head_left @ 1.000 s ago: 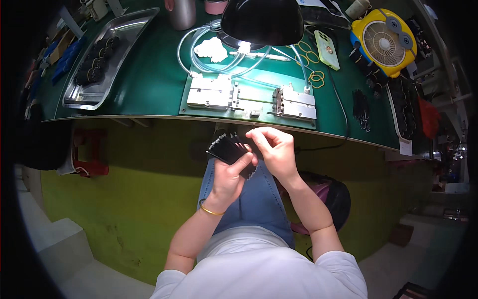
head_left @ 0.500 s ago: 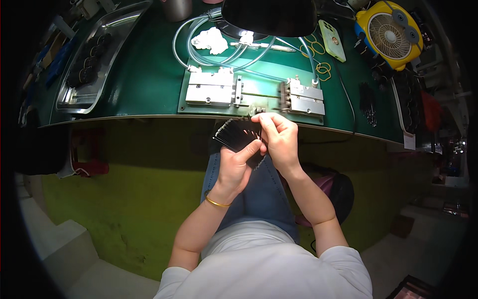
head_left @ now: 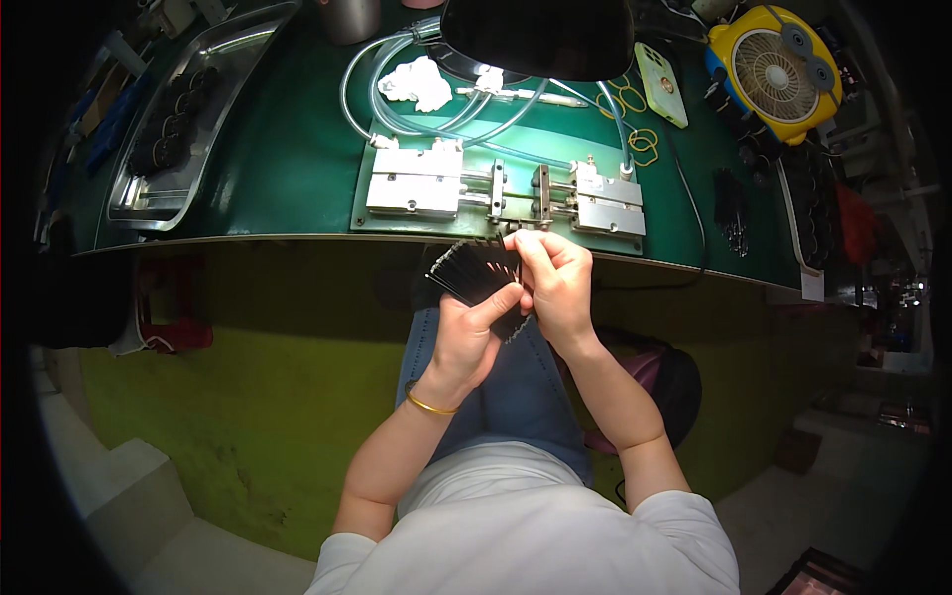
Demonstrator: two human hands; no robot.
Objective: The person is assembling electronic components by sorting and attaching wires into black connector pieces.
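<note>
My left hand is closed around a fanned bundle of thin black strips with pale, shiny ends, its thumb lying across them. Beside it, my right hand is pinched at the bundle's right side, on what looks like one black strip, partly hidden by the fingers. Both hands are just off the table's front edge, in front of a clamping fixture. That fixture has a left silver cylinder block and a right silver cylinder block, with dark jaws facing each other across a narrow gap.
Clear hoses loop behind the fixture, near a crumpled white tissue and a pen. A black lamp head overhangs the back. At left lies a metal tray; at right are a phone, rubber bands and a yellow fan.
The fixture's two jaws have moved toward each other, narrowing the gap. My hands stay nearly in place, with the right one a touch lower.
</note>
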